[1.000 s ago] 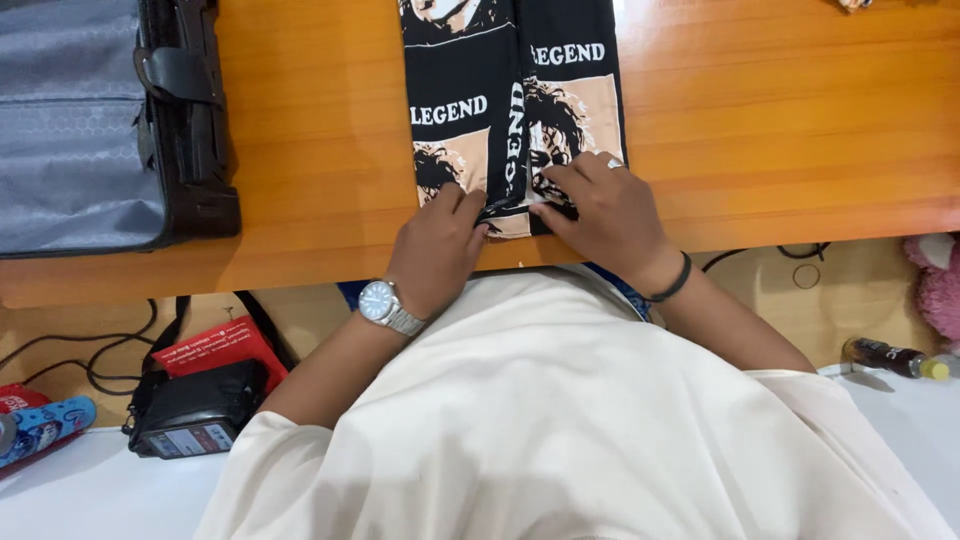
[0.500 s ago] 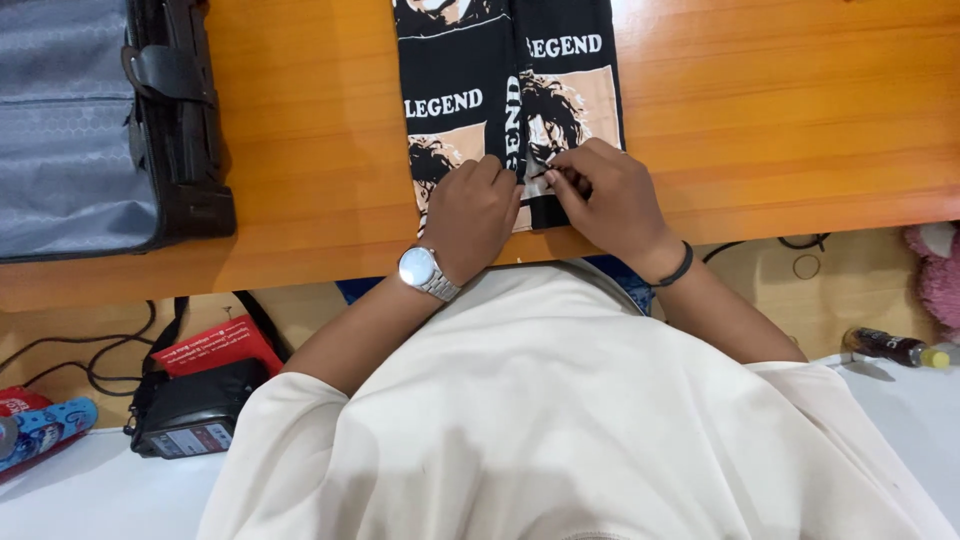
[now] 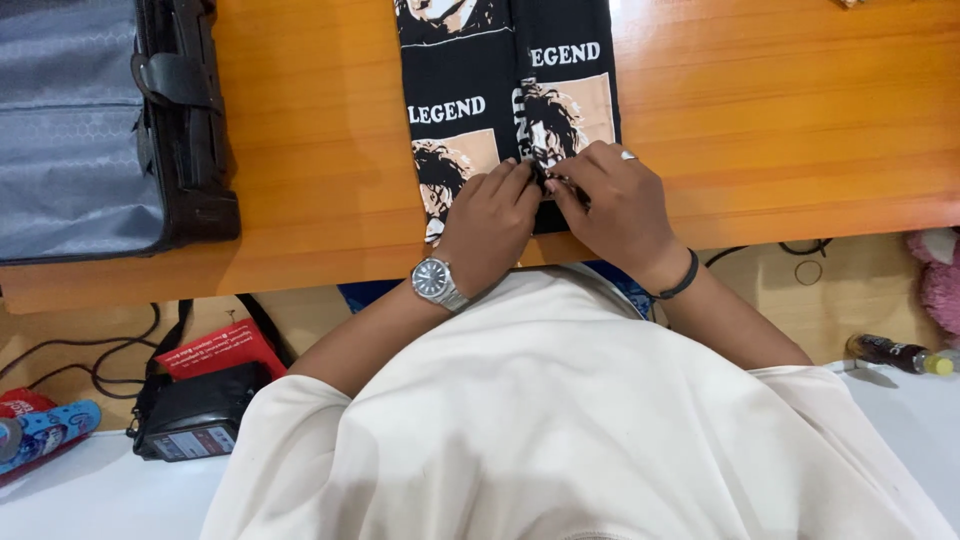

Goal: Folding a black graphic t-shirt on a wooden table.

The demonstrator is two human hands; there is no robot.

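folded black printed cloth (image 3: 505,100) long axis runs away from desk edge (image 3: 300,262) | left hand (image 3: 490,225) + right hand (image 3: 610,205) equally near, fingers pinching its near end

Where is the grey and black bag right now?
In the head view, the grey and black bag lies at the orange wooden table's far left, left of the black printed cloth.

I see a glossy orange wooden surface (image 3: 800,120) spanning the top of the frame under bright even light, a tan floor (image 3: 80,330) with black cables (image 3: 60,350) below it, and white ledges (image 3: 90,490) in both lower corners.
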